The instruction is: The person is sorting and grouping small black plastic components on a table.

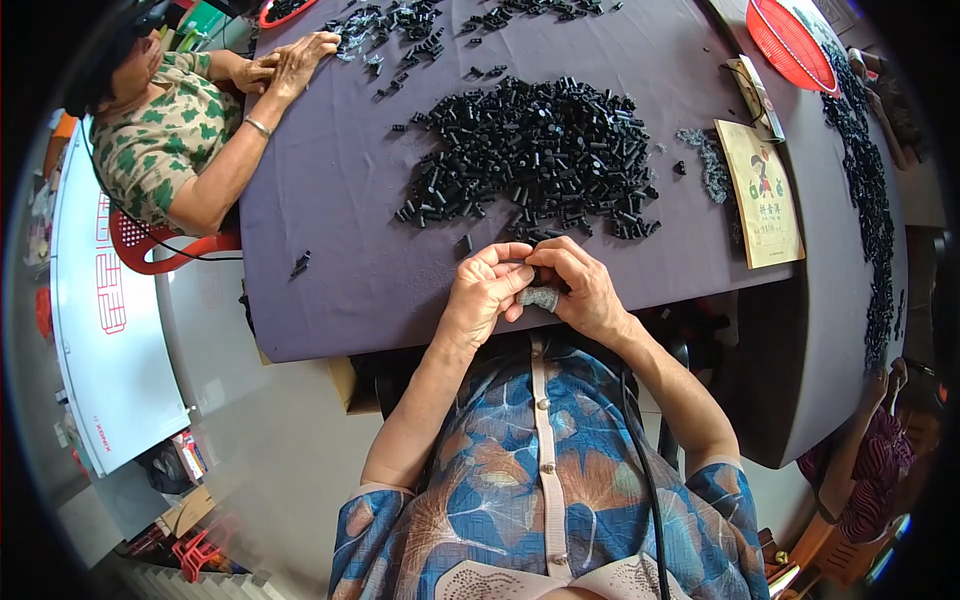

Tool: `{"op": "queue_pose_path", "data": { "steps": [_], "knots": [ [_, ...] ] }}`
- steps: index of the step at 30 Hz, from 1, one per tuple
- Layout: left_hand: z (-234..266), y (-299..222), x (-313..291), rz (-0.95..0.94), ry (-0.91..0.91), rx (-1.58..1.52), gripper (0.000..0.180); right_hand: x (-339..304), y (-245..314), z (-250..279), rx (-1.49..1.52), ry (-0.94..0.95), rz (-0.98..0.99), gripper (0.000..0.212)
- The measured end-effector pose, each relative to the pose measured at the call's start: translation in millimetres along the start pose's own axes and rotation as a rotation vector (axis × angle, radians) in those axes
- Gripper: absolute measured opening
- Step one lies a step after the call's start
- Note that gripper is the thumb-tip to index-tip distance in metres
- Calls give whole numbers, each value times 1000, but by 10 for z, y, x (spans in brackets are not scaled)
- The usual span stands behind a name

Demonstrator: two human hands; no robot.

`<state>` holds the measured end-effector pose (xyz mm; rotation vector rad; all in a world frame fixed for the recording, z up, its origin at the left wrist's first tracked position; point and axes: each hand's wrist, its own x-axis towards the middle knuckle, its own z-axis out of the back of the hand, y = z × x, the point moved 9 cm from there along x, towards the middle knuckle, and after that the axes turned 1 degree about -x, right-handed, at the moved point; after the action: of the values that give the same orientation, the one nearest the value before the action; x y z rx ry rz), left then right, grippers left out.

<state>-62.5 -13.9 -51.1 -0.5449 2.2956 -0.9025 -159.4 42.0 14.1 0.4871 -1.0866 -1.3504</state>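
My left hand (482, 294) and my right hand (587, 290) meet at the near edge of the table, fingertips almost touching. Both are closed in a pinch, and whatever lies between the fingers is too small and hidden to make out. A grey cloth finger cover (541, 298) wraps a finger of my right hand. Just beyond my hands spreads a big heap of small black cylindrical pieces (530, 150). One loose black piece (467, 243) lies close to my left fingertips, and a few more black pieces (300, 264) rest farther left.
A grey cloth covers the table (350, 230). To the right lie a yellow booklet (762, 195), a small pile of clear bits (712, 165) and a red basket (790, 45). At the left, a co-worker's hands (290, 68) rest by other black pieces (400, 35).
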Motion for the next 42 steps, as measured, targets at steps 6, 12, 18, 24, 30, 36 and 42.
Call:
{"op": "queue_pose_path", "data": {
  "steps": [6,12,18,24,30,36,42],
  "knots": [
    [-18,35,-61,13,-20,-72,26,-42,57,36,30,21,-65,42],
    [-84,-34,-56,60,-15,-46,28,9,54,54,76,22,-93,38],
    [-128,-88,-57,109,7,44,32,67,106,116,53,-10,-58,34],
    [-212,-138,-67,131,-24,57,32,84,130,143,47,-9,-81,33],
    [-150,-165,-105,76,-93,8,30,129,230,154,1,18,-61,41],
    [175,-355,-456,6,-92,-52,20,-36,205,271,-44,34,-127,37],
    [868,-481,-1202,272,-157,759,11,-96,196,528,-207,-61,-80,36]
  ]
}}
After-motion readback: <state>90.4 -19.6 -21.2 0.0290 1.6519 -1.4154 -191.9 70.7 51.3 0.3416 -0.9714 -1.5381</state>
